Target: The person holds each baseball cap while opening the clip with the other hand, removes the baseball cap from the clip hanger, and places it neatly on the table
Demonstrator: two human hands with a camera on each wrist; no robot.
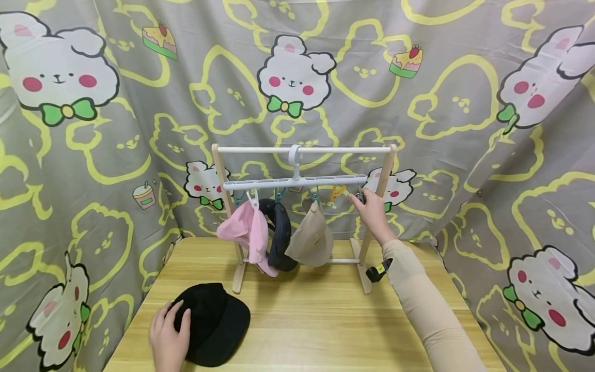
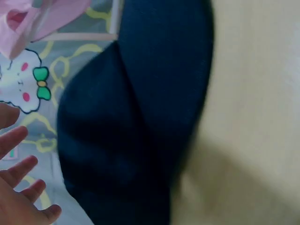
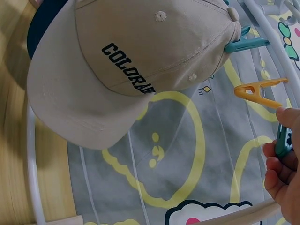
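Note:
My right hand [image 1: 374,214] is at the right end of a white clip hanger [image 1: 260,183], fingers curled round a teal clip [image 3: 283,139]. Beside it hangs a yellow clip [image 3: 243,91] with nothing in it. A beige cap [image 3: 154,47] with dark lettering dangles from another teal clip [image 3: 241,45]. Further left on the hanger are a navy cap [image 1: 280,235] and a pink cap [image 1: 251,227]. On the table's left side lies a black cap [image 1: 211,323], its brim toward the right. My left hand [image 1: 169,336] is at its crown, fingers spread and loosely bent.
The hanger hooks over the top bar of a wooden rack [image 1: 224,206], whose feet stand on the wood-grain table [image 1: 316,320]. A patterned curtain [image 1: 372,93] encloses the back and both sides. A small black device [image 1: 378,270] is strapped to the right wrist.

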